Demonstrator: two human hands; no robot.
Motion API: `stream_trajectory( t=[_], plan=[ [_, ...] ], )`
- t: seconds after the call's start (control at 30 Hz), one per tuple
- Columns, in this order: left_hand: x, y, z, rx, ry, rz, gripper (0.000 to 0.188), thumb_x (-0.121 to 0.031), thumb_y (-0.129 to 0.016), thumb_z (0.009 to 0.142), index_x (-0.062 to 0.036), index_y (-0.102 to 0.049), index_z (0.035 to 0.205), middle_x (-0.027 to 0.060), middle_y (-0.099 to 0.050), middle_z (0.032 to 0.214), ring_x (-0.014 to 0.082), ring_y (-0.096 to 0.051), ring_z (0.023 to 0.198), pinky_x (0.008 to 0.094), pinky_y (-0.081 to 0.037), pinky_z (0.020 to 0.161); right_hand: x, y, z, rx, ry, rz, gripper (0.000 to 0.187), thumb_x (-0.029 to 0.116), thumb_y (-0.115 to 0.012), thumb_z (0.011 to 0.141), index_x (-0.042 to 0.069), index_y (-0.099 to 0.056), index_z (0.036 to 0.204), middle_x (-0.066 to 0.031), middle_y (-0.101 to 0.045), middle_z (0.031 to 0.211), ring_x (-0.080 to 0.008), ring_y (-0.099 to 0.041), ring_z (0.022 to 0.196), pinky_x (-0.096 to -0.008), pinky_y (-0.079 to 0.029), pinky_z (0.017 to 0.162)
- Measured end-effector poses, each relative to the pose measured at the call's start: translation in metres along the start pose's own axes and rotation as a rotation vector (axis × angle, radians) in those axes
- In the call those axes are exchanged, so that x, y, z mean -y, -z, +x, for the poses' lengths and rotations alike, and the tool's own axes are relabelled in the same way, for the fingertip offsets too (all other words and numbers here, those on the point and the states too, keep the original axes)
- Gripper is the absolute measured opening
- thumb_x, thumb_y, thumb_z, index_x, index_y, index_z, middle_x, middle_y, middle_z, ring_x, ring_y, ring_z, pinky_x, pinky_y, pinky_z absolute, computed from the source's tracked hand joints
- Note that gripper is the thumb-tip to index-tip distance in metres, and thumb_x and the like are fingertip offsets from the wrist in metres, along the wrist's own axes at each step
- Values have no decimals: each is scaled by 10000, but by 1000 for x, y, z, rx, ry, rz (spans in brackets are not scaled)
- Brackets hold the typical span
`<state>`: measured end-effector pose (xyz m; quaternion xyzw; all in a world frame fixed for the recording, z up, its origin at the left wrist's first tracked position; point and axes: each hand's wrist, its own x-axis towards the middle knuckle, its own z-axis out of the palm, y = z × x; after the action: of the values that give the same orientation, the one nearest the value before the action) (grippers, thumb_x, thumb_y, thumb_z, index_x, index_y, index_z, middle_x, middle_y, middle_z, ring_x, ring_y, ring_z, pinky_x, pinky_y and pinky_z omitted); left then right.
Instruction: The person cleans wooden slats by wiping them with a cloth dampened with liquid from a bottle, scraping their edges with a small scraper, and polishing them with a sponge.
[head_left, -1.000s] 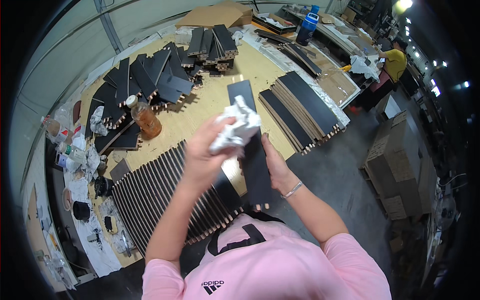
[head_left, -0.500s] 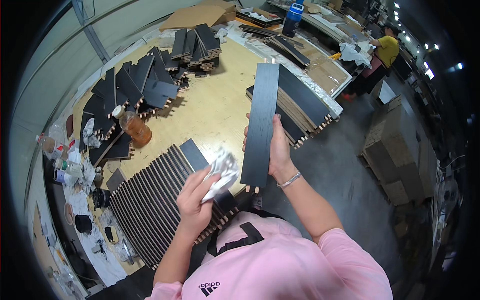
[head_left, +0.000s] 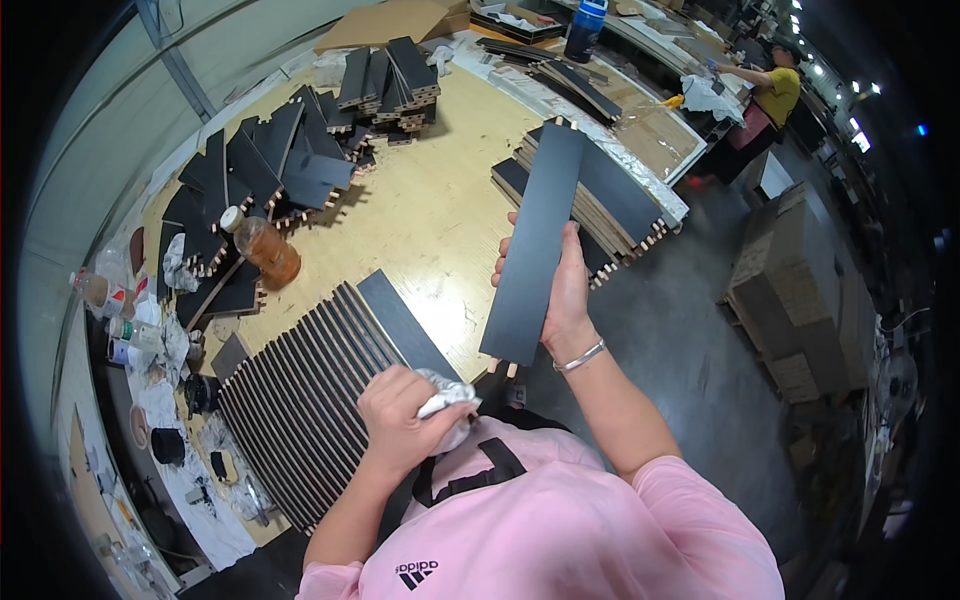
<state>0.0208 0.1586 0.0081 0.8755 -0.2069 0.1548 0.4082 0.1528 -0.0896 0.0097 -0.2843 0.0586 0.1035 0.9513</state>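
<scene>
In my right hand (head_left: 568,298) is a long dark board (head_left: 535,245) with wooden dowels at its ends. It is tilted over the table's right edge, top end leaning right, with my thumb along its right side and fingertips showing at its left. My left hand (head_left: 398,412), near my belly, is closed on a crumpled white rag (head_left: 448,399). Below and left of that hand stands a tight row of dark boards (head_left: 300,400) on edge. Another dark board (head_left: 405,318) lies face up at the row's right side, its near end hidden by my left hand and the rag.
A stack of dowelled boards (head_left: 618,195) sits at the table's right edge. Fanned boards (head_left: 255,165) and a higher pile (head_left: 390,85) lie far left. A bottle of amber liquid (head_left: 265,250) stands near them. A co-worker (head_left: 775,100) works at a far bench; wrapped boxes (head_left: 800,290) stand right.
My left hand has moved down toward my body with the rag, away from the held board. The board's top has swung to the right in my right hand.
</scene>
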Motion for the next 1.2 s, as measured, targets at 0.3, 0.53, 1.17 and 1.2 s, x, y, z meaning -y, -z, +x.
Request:
stream_trajectory(
  t=[0.3,0.53,1.17,1.2],
  plan=[
    [-43,-34,20,-260,-50,73,399,-5,-899,663,-103,-856,1048,70,-718,986,280,-673,852,401,-550,707,-20,-10,-5,-297,157,-105,684,627,-259,1205,67,-623,1354,-142,-693,985,-284,-704,828,-474,-620,761],
    [-45,-49,23,-310,-120,105,377,-20,-904,620,-117,-843,979,63,-718,991,287,-669,886,397,-542,704,-22,-5,-12,-378,188,-68,669,653,-274,1200,96,-639,1272,-126,-711,995,-275,-719,846,-479,-637,779],
    [98,-28,-57,-271,167,311,157,-30,-787,759,-35,-684,877,142,-680,937,376,-663,886,485,-545,779,45,123,39,-52,123,-763,526,58,-799,1012,7,-564,1479,-165,-756,1361,-225,-749,1235,-330,-561,1085],
    [96,-29,-57,-264,166,331,159,-44,-790,757,-40,-683,874,141,-678,932,373,-661,885,485,-542,774,58,114,45,-123,38,-939,606,122,-849,974,5,-567,1497,-168,-729,1415,-243,-711,1304,-376,-536,1117]
  ],
)
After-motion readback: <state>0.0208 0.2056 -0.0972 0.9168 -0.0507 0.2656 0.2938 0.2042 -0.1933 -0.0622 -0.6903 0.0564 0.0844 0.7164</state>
